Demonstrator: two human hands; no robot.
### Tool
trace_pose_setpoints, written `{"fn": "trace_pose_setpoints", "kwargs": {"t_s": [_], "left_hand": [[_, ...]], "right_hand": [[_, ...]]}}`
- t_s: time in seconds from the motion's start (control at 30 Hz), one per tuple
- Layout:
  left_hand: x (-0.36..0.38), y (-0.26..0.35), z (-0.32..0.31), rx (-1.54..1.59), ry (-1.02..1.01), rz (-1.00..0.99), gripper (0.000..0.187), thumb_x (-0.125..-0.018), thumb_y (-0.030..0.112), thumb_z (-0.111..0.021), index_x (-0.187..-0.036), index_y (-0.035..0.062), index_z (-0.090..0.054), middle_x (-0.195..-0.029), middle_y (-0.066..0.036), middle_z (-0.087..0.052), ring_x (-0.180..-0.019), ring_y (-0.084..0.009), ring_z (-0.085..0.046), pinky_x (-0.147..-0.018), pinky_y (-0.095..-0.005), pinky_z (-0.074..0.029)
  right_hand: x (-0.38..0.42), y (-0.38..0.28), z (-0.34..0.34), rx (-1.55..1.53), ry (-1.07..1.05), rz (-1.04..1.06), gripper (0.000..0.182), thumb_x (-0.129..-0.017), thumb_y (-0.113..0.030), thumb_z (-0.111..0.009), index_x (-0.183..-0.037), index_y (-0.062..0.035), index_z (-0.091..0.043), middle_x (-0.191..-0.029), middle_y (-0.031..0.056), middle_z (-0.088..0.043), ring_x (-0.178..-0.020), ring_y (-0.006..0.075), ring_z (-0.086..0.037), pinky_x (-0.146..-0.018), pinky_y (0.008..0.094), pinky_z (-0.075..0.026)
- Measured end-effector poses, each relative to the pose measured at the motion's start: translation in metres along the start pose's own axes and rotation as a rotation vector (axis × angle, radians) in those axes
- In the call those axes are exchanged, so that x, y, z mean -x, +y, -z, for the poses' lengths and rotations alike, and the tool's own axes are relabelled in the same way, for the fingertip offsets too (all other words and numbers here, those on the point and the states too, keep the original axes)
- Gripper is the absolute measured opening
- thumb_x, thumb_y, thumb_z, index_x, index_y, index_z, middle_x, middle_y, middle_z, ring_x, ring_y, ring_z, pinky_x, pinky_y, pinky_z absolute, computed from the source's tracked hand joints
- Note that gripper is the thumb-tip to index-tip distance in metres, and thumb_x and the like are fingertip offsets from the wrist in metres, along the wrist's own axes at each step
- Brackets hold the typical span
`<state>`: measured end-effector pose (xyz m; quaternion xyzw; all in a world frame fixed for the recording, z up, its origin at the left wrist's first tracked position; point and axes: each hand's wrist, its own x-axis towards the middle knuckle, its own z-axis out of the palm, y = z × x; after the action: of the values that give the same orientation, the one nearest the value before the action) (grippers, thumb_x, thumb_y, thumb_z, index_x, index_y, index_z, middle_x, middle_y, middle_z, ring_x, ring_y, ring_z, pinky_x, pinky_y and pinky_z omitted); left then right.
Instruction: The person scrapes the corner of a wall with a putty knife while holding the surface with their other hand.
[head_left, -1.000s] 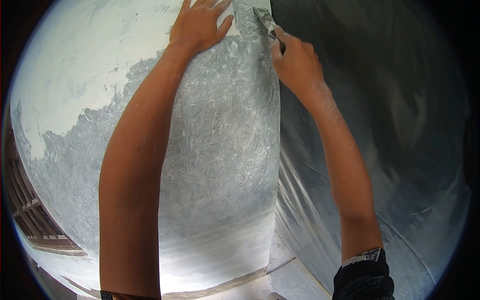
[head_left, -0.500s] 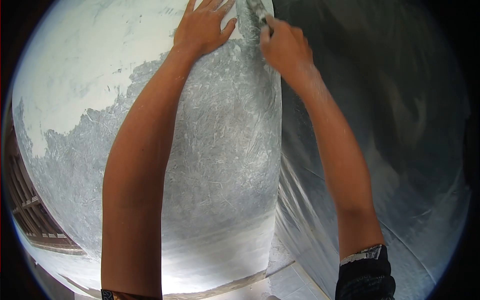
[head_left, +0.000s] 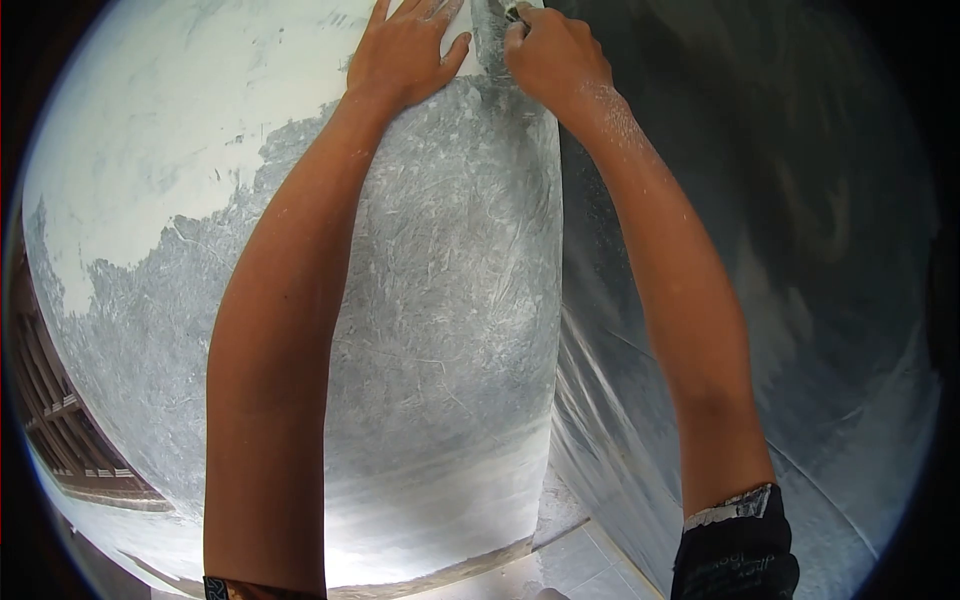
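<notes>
My left hand (head_left: 408, 50) lies flat with its fingers spread on the wall (head_left: 450, 260), over the border between white coating (head_left: 180, 100) and bare grey surface. Its fingertips reach the top edge of the view. Near the wall's right edge, my right hand (head_left: 560, 55) is closed around a scraper (head_left: 513, 14). Only a small part of that tool shows; its working end is cut off by the top of the view. Pale dust covers my right wrist and forearm.
Dark plastic sheeting (head_left: 800, 250) hangs right of the wall's edge. Brown wooden slats (head_left: 60, 410) appear at the lower left. Floor tiles (head_left: 590, 565) show at the bottom, where the wall ends.
My right hand has shifted slightly left and up along the wall's edge with the scraper, so less of the tool shows. My left hand has stayed in place.
</notes>
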<state>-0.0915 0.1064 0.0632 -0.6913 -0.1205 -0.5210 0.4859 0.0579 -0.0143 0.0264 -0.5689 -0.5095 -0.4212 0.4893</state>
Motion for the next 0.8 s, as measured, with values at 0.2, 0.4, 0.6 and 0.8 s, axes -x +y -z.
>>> {"fn": "trace_pose_setpoints", "kwargs": {"t_s": [0.2, 0.4, 0.6, 0.8], "left_hand": [[0.002, 0.001, 0.001, 0.003, -0.004, 0.044, 0.058, -0.098, 0.031, -0.051, -0.144, -0.0035, -0.048, -0.157, -0.019, -0.040, -0.151, -0.0295, -0.029, -0.126, -0.0494, -0.014], [0.001, 0.000, -0.001, -0.025, 0.013, 0.040, 0.058, -0.097, 0.031, -0.051, -0.143, -0.0047, -0.048, -0.157, -0.019, -0.041, -0.151, -0.0291, -0.029, -0.126, -0.0489, -0.013], [0.005, -0.001, 0.001, -0.003, 0.021, 0.043, 0.059, -0.097, 0.031, -0.052, -0.144, -0.0050, -0.048, -0.156, -0.019, -0.041, -0.150, -0.0301, -0.030, -0.126, -0.0485, -0.014], [0.003, -0.001, 0.001, 0.011, 0.030, 0.044, 0.059, -0.096, 0.030, -0.053, -0.143, -0.0054, -0.048, -0.155, -0.020, -0.043, -0.149, -0.0310, -0.032, -0.125, -0.0490, -0.015]], "right_hand": [[0.035, -0.018, 0.003, -0.030, -0.009, -0.040, 0.044, -0.098, -0.027, -0.050, -0.136, -0.0101, -0.062, -0.112, 0.0250, -0.070, -0.106, 0.0446, -0.068, -0.095, 0.0525, -0.054], [0.009, -0.033, 0.017, -0.109, -0.147, -0.192, 0.040, -0.101, -0.024, -0.048, -0.133, -0.0038, -0.061, -0.127, 0.0260, -0.063, -0.115, 0.0427, -0.063, -0.098, 0.0523, -0.050], [0.043, -0.028, 0.008, -0.006, -0.056, -0.049, 0.044, -0.098, -0.026, -0.050, -0.138, -0.0121, -0.061, -0.109, 0.0250, -0.071, -0.104, 0.0431, -0.069, -0.093, 0.0525, -0.055], [0.000, -0.017, -0.006, 0.059, 0.085, 0.036, 0.044, -0.098, -0.025, -0.049, -0.138, -0.0119, -0.061, -0.110, 0.0245, -0.071, -0.104, 0.0423, -0.069, -0.093, 0.0514, -0.055]]}}
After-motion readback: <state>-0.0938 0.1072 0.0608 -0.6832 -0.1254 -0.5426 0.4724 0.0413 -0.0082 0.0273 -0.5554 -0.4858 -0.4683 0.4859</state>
